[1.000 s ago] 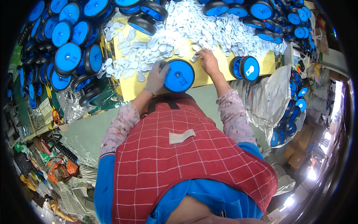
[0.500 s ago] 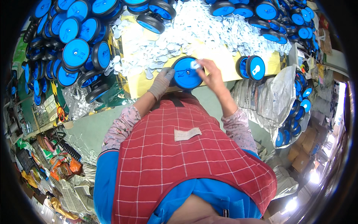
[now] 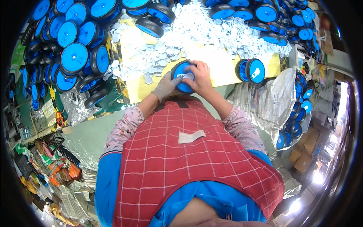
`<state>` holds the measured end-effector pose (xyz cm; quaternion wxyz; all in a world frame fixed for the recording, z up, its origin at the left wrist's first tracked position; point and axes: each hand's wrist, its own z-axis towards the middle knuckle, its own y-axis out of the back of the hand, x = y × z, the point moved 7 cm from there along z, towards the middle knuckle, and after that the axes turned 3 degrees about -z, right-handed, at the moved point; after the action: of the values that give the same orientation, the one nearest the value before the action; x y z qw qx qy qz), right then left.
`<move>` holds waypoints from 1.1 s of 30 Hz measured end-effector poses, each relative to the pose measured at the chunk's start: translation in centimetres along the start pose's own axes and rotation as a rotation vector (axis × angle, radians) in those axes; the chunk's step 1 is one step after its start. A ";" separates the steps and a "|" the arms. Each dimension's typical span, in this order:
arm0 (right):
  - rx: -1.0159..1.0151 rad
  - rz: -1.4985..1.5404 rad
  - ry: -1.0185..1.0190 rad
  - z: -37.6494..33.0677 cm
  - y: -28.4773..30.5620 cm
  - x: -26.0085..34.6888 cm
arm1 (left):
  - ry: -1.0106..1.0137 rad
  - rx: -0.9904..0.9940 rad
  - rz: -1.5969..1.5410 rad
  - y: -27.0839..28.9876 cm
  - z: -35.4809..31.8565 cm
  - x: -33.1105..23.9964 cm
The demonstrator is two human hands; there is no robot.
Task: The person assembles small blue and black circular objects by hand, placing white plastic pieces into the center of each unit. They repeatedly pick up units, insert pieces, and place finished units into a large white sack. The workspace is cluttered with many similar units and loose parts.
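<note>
A blue wheel with a black tyre (image 3: 183, 87) stands tilted at the near edge of the table, facing me. My left hand (image 3: 165, 87), in a grey glove, is closed on its left side, the thumb reaching over the blue face. A small white keyhole-shaped piece (image 3: 187, 76) lies against that face, partly covered by fingers. Bare, my right hand (image 3: 201, 79) curls over the wheel's right side with its fingers at the white piece. To the right stands a wheel pair (image 3: 257, 72) bearing a similar white piece on its blue disc.
Many loose white pieces (image 3: 162, 55) are heaped across the yellow tabletop (image 3: 132, 89). Blue wheels (image 3: 73, 58) pile up at the left, and more (image 3: 266, 13) at the far right. A whitish sack (image 3: 261, 94) of wheels hangs beside the table. Orange-handled scissors (image 3: 59, 118) lie at the left.
My right hand has brought the white piece down and left onto the wheel's face, and its fingers now curl over the wheel. My left thumb has moved onto the face.
</note>
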<state>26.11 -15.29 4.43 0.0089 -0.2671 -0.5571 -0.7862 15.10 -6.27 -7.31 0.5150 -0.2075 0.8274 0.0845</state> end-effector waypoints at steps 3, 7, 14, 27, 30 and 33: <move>0.277 0.216 -0.244 1.9 -2.6 -3.3 | 0.031 -0.031 0.061 0.1 0.4 -0.2; 0.496 0.283 -0.228 2.9 -3.1 -4.0 | 0.067 -0.031 0.124 0.8 -0.5 -2.5; 0.024 0.003 -0.356 0.3 -3.3 -17.6 | -0.301 0.017 0.675 -2.8 -3.2 -4.8; 0.321 0.244 -0.537 -1.8 -2.5 -17.0 | -0.216 -0.217 0.796 1.0 -5.1 1.2; 0.198 -0.038 0.174 0.6 -2.8 -13.4 | -0.224 -0.413 0.498 0.8 -6.4 -4.3; 0.376 0.012 0.318 1.0 -6.0 -13.3 | -0.336 -0.387 0.608 0.7 -2.3 -6.8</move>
<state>36.01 -15.90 -6.30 0.1505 -0.1368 -0.6836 -0.7010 15.55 -4.72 -0.26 0.5460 -0.0294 0.7242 0.4201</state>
